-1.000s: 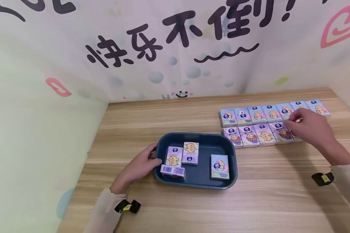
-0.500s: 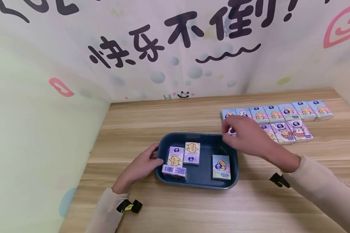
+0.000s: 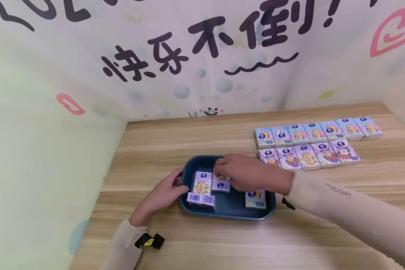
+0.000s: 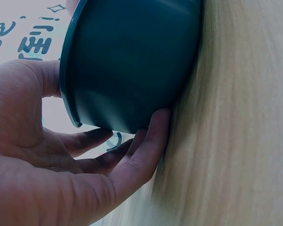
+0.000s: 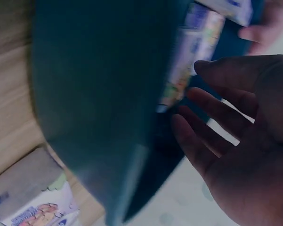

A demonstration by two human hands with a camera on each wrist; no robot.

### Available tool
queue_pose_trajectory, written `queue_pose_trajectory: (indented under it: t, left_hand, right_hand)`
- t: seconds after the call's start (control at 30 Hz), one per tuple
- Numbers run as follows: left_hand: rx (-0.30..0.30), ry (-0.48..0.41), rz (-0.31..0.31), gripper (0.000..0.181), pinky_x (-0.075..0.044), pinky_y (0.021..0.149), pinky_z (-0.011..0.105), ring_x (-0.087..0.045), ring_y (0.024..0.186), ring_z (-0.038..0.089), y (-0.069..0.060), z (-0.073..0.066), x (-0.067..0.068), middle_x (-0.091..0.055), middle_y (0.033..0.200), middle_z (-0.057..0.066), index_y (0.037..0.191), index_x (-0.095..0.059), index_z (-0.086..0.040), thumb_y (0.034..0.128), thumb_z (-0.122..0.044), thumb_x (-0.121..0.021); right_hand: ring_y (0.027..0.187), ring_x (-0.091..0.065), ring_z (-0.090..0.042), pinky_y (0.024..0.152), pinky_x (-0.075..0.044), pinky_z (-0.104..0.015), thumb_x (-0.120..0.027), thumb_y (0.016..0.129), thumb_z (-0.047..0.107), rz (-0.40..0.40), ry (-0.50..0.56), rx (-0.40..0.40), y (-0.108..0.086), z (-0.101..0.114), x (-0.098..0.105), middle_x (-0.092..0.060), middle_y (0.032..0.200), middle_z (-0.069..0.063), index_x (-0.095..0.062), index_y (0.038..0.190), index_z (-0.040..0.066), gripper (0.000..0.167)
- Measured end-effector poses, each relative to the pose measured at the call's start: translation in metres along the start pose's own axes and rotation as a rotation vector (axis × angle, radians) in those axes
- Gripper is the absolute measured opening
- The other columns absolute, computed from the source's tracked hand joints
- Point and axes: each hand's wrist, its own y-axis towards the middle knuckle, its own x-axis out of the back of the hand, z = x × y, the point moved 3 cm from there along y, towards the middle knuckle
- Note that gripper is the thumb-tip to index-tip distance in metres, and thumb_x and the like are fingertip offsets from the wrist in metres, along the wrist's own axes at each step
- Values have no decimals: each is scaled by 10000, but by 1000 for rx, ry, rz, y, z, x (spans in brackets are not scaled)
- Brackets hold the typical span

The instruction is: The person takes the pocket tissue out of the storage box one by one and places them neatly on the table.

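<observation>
A dark blue-green plastic basin (image 3: pixel 229 215) sits on the wooden table with a few small pocket tissue packs inside. My left hand (image 3: pixel 162 193) grips its left end, thumb over the rim and fingers against the outer wall. Over the basin is my right hand (image 3: pixel 251 172), fingers lowered around the upper part of a purple tissue pack (image 3: pixel 221 186). In the right wrist view those fingers are spread beside the pack, with no firm hold visible. Another purple pack (image 3: pixel 202 183) lies left of it, and one stands on its side (image 3: pixel 201 201) in front. A blue pack (image 3: pixel 255 201), partly hidden by the hand, lies at the right.
Right of the basin, several blue packs (image 3: pixel 316 132) form a back row. Several purple packs (image 3: pixel 308 156) form a shorter row in front. A printed cloth (image 3: pixel 202 86) hangs behind the table, and a pale wall (image 3: pixel 27 168) stands at the left.
My right hand has left the right end of the purple row, where a pack now lies, and moved left into the basin. The left hand and basin have stayed in place.
</observation>
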Motion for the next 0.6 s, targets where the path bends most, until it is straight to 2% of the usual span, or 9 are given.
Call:
queue_pose_trajectory:
  t: [0.1,0.33,0.6]
  left_hand:
    - [1,10,0,647,-565,1084,565,-633,1349,398,-1,1,0,-563,1553,276,1664,-403,4,1069,-122,-622]
    - [3,2,-2,648,-558,1092,563,-640,1346,389,0,-1,0,-595,1522,270,1667,-405,-10,1067,-125,-619]
    - [-7,13,-1,646,-562,1086,570,-628,1357,406,-1,0,2,-554,1560,281,1664,-404,4,1071,-127,-624]
  right_hand:
    - [1211,-637,-255,1057,-580,-403,-705,1014,-22,28,-62,30,6,-2,-7,-686,1390,-87,-737,1373,83,376]
    - [1158,-580,-257,1003,-566,-387,-745,1039,83,38,-173,76,8,-3,-12,-658,1471,-68,-689,1449,126,417]
    - [1095,-563,-245,964,-555,-381,-781,1039,220,66,-286,58,9,-2,-12,-665,1298,-80,-733,1382,105,365]
